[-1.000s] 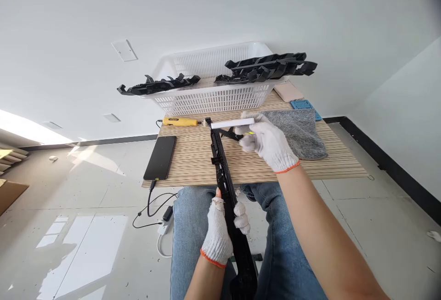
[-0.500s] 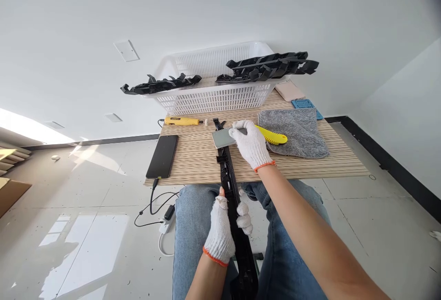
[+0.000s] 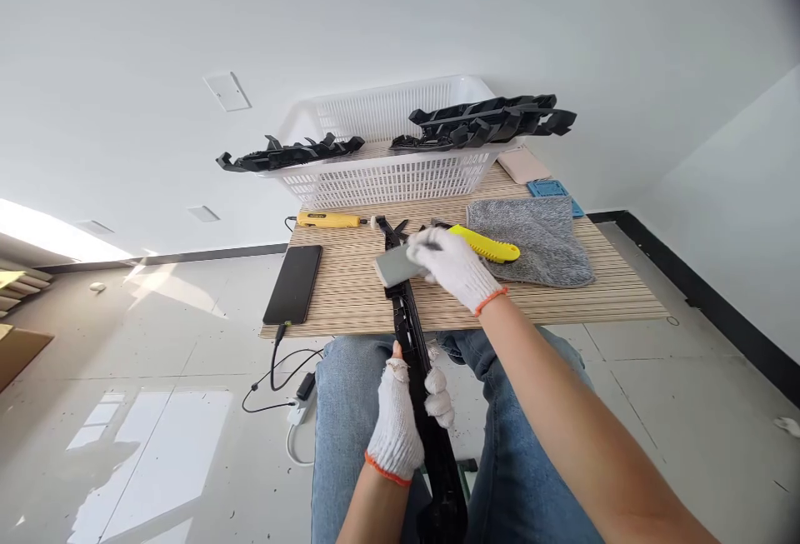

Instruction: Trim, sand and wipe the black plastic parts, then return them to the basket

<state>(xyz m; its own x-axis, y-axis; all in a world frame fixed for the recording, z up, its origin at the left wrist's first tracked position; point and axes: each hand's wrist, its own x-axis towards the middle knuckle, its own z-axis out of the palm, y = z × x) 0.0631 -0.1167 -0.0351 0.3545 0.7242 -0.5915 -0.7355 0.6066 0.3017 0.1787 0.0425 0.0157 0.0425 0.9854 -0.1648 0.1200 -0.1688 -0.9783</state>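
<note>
Our left hand grips the black bar. Our right hand holds a grey pad, now moved back from the bar's far end, which shows more.

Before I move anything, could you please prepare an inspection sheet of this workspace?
Surface: striped tabletop.
Job's things: long black plastic part, extending past the near edge; flat grey block across it, contact unclear.
Clutter: yellow utility knife overlapping grey cloth; yellow rotary tool; smartphone; white plastic basket bearing other black parts.
Hands: left hand grips the part; right hand holds the block.
Cables: black cable hangs from the smartphone.
Surroundings: white wall, tiled floor, cardboard box.
</note>
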